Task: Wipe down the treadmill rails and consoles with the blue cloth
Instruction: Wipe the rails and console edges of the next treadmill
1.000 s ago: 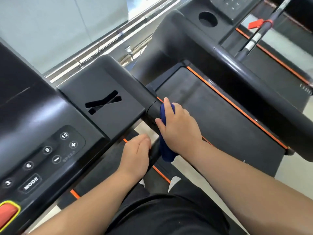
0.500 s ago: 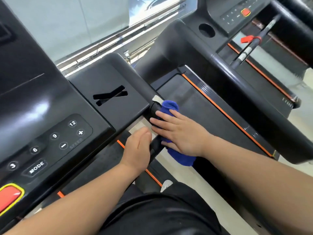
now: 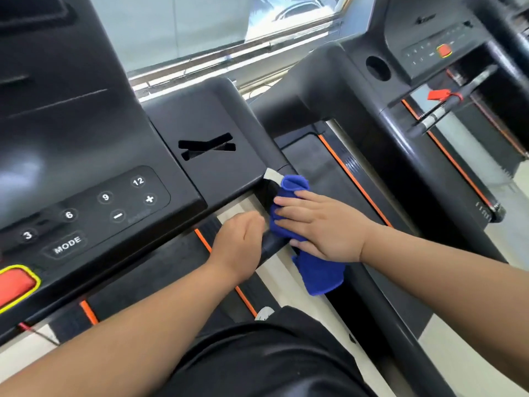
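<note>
A blue cloth (image 3: pixel 320 276) is draped over the black right handrail (image 3: pixel 273 243) of the near treadmill, just below its console (image 3: pixel 94 179). My right hand (image 3: pixel 323 224) lies flat on the cloth with the fingers stretched out, pressing it against the rail. The cloth bunches above my fingertips and hangs down under my palm. My left hand (image 3: pixel 239 243) is closed around the same rail right beside the cloth, on its left side. The rail under both hands is mostly hidden.
The console carries speed buttons, a MODE key and a red stop button (image 3: pixel 14 285) at the left edge. A second treadmill (image 3: pixel 380 121) stands to the right, with its own console (image 3: pixel 438 47) and a red safety clip (image 3: pixel 439 94). Behind is a window ledge.
My right hand went from gripping the cloth around the rail to lying flat on it with fingers extended. The cloth has spread lower. The view has tilted up and to the right.
</note>
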